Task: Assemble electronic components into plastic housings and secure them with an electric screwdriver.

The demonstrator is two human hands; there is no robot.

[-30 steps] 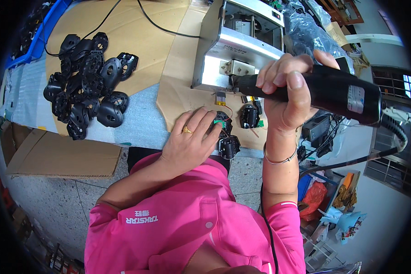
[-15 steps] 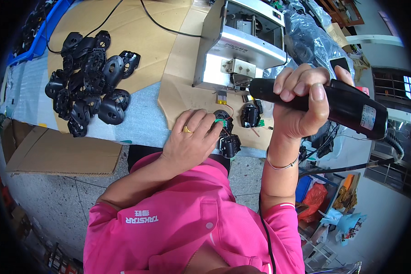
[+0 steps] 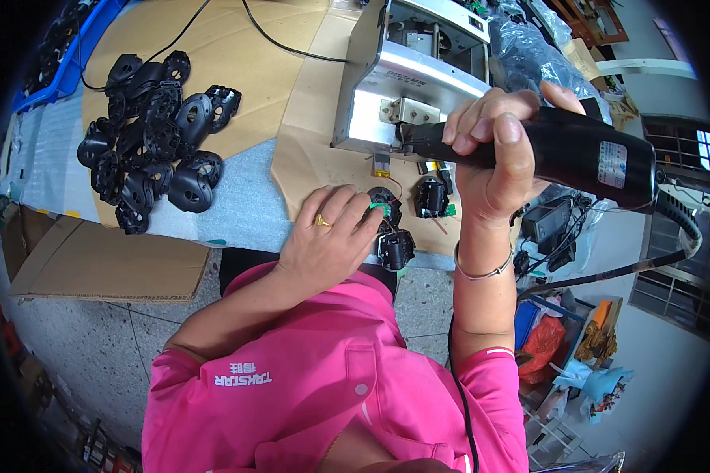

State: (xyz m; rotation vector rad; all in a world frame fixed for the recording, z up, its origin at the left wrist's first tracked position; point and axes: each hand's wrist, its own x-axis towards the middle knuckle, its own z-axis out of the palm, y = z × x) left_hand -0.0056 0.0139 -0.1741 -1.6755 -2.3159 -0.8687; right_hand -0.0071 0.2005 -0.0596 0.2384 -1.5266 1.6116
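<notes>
My right hand (image 3: 497, 154) is wrapped round a black electric screwdriver (image 3: 592, 154), held nearly level. Its narrow end meets the small metal block on the front of a silver screw feeder (image 3: 363, 126); the bit is hard to make out there. Low on the bench, my left hand (image 3: 323, 232) has its bent fingertips pressed on a small green circuit board (image 3: 382, 208) in an opened black plastic housing (image 3: 396, 249). Those fingers partly hide the board. A thin red wire runs from there to a flat battery (image 3: 382, 167). Another black housing (image 3: 431, 197) lies to the right.
Many black plastic shells (image 3: 158, 134) are heaped on the left of the bench. A blue crate (image 3: 63, 79) stands at the far left. Clear plastic bags (image 3: 528, 47) lie behind the feeder. The screwdriver's thick cable (image 3: 607, 280) loops at the right.
My right hand has moved left and slightly down with the electric screwdriver, bringing its end to the feeder's metal block. My left hand stays on the housing.
</notes>
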